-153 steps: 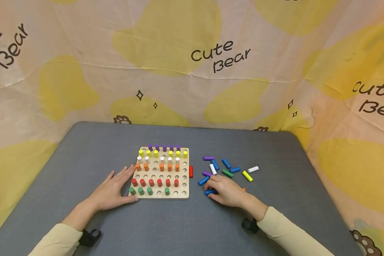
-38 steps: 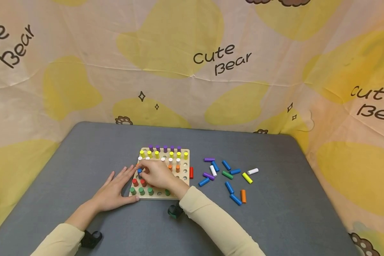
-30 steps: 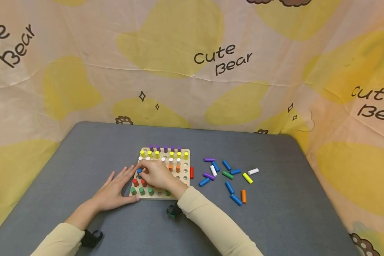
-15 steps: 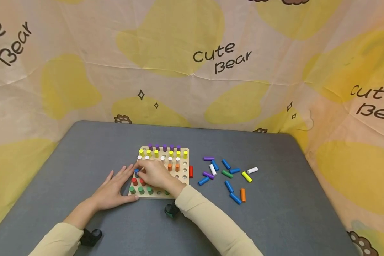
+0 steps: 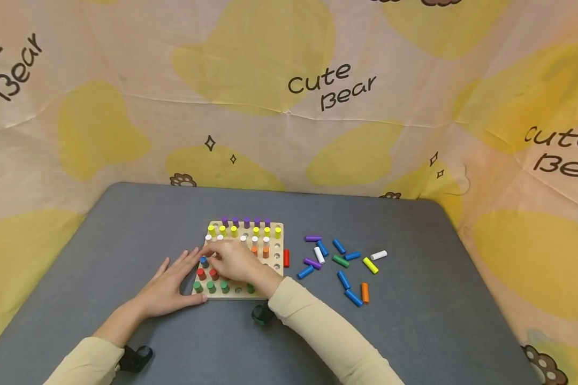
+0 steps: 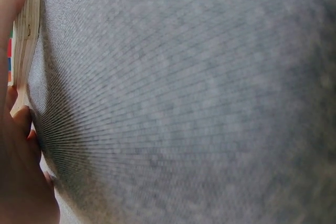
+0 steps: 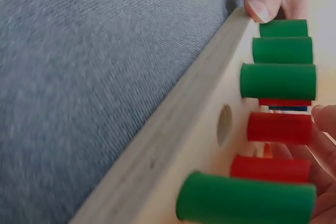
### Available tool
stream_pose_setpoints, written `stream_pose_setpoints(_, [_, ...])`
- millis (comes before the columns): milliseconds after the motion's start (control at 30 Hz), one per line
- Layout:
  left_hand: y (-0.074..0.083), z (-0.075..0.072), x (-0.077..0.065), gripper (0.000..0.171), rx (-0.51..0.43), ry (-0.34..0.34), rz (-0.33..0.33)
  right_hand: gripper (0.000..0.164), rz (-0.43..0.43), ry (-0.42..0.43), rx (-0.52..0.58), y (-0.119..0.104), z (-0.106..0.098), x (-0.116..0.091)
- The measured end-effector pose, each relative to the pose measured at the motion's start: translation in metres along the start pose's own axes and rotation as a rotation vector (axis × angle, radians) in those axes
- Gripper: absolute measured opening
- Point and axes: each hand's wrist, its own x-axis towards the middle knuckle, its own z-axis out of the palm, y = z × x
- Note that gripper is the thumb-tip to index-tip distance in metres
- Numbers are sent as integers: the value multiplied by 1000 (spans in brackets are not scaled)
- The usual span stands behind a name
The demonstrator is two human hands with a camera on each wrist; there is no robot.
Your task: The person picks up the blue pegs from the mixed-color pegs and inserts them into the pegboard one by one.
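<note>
My left hand point(image 5: 166, 289) lies flat against the left edge of the wooden pegboard point(image 5: 265, 293), fingers spread and thumb at its front corner. Over the board's left half, my right hand point(image 5: 233, 262) has its thumb and forefinger beside an upright blue peg point(image 5: 204, 262). This peg stands in the leftmost hole of the row behind the red pegs point(image 5: 201, 274). In the right wrist view the thumb point(image 7: 325, 118) sits slightly apart from the blue peg point(image 7: 287, 108). Green pegs point(image 7: 278, 81) stand along the front. The right hand hides part of the middle rows.
Right of the board lie several loose pegs: blue point(image 5: 343, 279), purple point(image 5: 313, 239), white point(image 5: 378, 255), green point(image 5: 340, 261), yellow point(image 5: 370, 265) and orange point(image 5: 364, 293). A red block point(image 5: 286, 258) is at the board's right edge. Patterned cloth point(image 5: 289, 107) surrounds the grey table point(image 5: 414, 321).
My right hand has come from the loose pegs to the board with a blue peg, shifted it slightly left into the hole and loosened its fingers. The left hand has stayed put.
</note>
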Motion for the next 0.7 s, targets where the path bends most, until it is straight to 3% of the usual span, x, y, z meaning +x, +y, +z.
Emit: stream_pose_setpoints(700, [-4, 3, 1, 101, 24, 4, -10, 20, -109, -38, -56, 11, -40, -27])
